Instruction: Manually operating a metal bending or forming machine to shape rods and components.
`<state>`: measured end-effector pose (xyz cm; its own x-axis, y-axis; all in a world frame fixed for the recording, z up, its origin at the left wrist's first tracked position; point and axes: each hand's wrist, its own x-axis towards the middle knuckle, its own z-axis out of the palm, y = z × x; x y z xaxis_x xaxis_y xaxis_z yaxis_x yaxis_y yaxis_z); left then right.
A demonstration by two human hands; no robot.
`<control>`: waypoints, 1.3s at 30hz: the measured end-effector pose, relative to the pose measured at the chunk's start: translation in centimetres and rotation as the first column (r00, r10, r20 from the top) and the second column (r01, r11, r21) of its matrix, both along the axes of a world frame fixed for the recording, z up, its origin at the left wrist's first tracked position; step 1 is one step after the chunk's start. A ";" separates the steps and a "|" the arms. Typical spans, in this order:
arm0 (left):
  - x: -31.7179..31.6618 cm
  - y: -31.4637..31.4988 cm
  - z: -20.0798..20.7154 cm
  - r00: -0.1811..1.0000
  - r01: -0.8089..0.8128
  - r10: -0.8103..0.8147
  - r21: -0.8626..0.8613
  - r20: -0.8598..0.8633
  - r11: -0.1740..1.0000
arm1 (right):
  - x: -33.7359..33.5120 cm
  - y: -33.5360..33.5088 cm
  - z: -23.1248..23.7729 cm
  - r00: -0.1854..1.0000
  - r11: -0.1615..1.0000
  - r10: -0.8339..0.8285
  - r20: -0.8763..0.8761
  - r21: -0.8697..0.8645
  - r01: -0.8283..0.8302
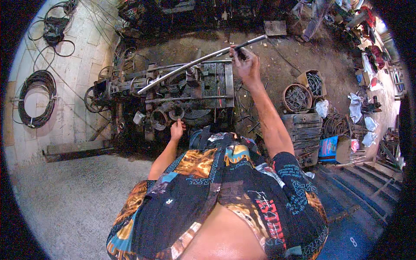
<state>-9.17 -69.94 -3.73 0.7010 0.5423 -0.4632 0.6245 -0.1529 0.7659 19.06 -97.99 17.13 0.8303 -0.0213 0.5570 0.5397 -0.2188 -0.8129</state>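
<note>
A long metal rod (190,64) slants over the machine, its left end low and its darker right end high. My right hand (246,67) is closed around it toward the right end. Beneath the rod lies a greasy machine (208,86) with parallel bars and a dark bed. At the machine's near side, my left hand (177,129) has its fingers closed at the lower rim of a round metal cup (176,112). A second round, cup-like piece (159,120) sits just left of it.
To the right stand a round tub (297,98) and a box (315,83) of metal pieces. Below them is a stack of dark bars (302,134). A coil of black cable (37,99) lies on the pale floor at left. Loose rods (247,113) are scattered right of the machine.
</note>
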 end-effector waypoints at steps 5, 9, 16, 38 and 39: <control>-0.7 0.0 0.2 1.000 0.015 -0.015 0.022 -0.012 1.000 | -1.9 0.0 3.8 0.988 0.997 0.002 -0.153 -0.079 -0.014; -1.7 0.3 0.0 1.000 0.002 -0.001 0.047 -0.019 0.999 | -2.7 0.4 4.9 0.993 0.987 0.025 -0.117 -0.155 -0.043; -2.1 0.3 0.0 0.999 0.020 -0.019 0.029 -0.026 0.999 | -4.1 0.9 4.7 0.993 0.991 0.022 -0.115 -0.126 -0.037; -3.5 1.0 -1.3 0.998 0.010 -0.010 -0.003 -0.061 1.000 | -5.5 1.6 3.3 1.000 0.985 -0.026 0.007 -0.168 0.027; -3.0 0.3 -0.1 0.998 0.020 -0.020 -0.004 -0.066 1.000 | -5.5 1.2 3.1 0.999 0.984 -0.046 0.030 -0.170 0.050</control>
